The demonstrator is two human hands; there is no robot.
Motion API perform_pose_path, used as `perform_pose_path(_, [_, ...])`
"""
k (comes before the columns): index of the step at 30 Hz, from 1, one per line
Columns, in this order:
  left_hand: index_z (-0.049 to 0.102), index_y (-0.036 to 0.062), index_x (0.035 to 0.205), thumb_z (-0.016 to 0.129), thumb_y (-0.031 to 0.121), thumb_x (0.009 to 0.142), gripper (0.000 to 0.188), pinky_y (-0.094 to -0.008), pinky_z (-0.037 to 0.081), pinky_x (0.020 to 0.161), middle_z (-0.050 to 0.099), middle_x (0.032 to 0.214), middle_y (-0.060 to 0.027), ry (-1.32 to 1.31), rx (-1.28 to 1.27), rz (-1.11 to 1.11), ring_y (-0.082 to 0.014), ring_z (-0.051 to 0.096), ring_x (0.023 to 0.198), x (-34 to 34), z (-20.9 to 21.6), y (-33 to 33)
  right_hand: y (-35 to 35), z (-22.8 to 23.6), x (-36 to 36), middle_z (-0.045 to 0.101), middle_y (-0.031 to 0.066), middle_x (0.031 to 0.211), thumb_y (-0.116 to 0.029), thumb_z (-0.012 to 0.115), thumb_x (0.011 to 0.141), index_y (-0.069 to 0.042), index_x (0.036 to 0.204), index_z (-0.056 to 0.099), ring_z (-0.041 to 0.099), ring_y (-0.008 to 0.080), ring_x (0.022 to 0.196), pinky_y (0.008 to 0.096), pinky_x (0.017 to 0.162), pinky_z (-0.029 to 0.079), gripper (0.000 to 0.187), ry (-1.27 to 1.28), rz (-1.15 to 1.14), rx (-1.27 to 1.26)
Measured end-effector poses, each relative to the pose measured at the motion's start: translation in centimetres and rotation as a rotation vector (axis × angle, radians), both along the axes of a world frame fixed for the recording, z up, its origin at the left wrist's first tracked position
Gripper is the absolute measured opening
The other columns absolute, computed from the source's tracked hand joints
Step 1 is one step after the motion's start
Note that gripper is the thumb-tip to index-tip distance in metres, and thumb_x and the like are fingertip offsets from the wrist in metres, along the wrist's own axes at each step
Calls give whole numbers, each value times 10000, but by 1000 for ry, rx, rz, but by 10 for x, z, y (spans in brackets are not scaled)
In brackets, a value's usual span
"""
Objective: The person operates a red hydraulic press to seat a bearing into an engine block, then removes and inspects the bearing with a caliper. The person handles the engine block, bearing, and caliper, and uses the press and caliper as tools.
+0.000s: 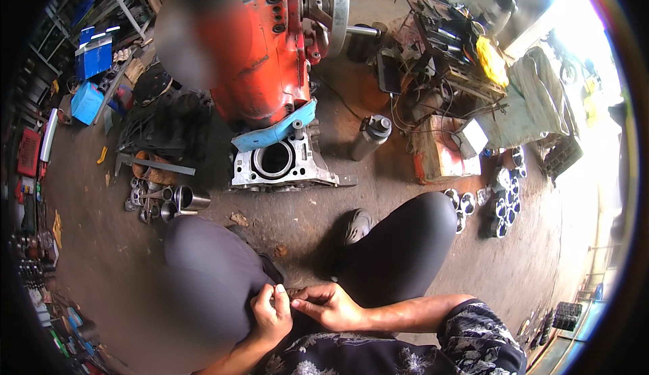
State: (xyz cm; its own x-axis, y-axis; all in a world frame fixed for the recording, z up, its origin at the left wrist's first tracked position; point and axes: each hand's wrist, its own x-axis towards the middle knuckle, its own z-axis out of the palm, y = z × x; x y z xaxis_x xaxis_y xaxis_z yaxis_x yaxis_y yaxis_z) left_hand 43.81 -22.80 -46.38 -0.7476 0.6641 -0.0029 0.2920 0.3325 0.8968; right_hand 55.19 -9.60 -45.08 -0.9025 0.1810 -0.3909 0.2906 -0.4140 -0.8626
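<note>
Close together in my lap, between my bent knees, are my left hand and my right hand. The fingers of both are curled and pinched, almost meeting at the tips. Whatever they hold, if anything, is too small and hidden to make out. Beyond my knees an engine block rests on the floor with a round bore facing up. A large red machine stands over the block, and a light blue strip lies between the two.
A grey bottle stands right of the block. At left are a caliper, connecting rods and metal cylinders. Several pistons lie at right near a worn box. Tools cover a bench at the back right.
</note>
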Motion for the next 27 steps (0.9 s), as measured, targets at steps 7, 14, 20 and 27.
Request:
perform_pose_path(7, [436, 20, 739, 553, 86, 1003, 295, -395, 370, 476, 475, 561, -139, -36, -34, -23, -285, 506, 470, 2, 5, 3, 7, -2, 2, 722, -1, 944, -92, 634, 1018, 15, 1074, 709, 608, 45, 882, 242, 812, 509, 143, -33, 43, -118])
perform_pose_path(14, [437, 21, 741, 549, 104, 1007, 300, -415, 361, 477, 460, 558, -154, -19, -31, -60, -319, 503, 473, 2, 0, 6, 6, -4, 4, 704, 2, 868, -97, 628, 1020, 11, 1036, 711, 584, 41, 820, 249, 745, 499, 137, 70, -14, 22])
perform_pose_path(20, [394, 40, 726, 517, 134, 1025, 337, -394, 272, 470, 373, 544, -92, -43, -7, -52, -195, 374, 471, 5, 0, 6, 7, -5, 7, 665, -21, 787, -126, 639, 1018, -2, 1001, 708, 535, 26, 746, 242, 661, 457, 142, 45, -4, 50])
perform_pose_path(27, [383, 44, 726, 519, 133, 1031, 345, -360, 272, 472, 390, 567, -49, -34, 43, -11, -121, 359, 513, 12, -2, 4, 9, 2, 7, 677, -2, 847, -153, 635, 1023, -8, 1009, 720, 576, 52, 800, 247, 718, 476, 169, 58, 47, 124])
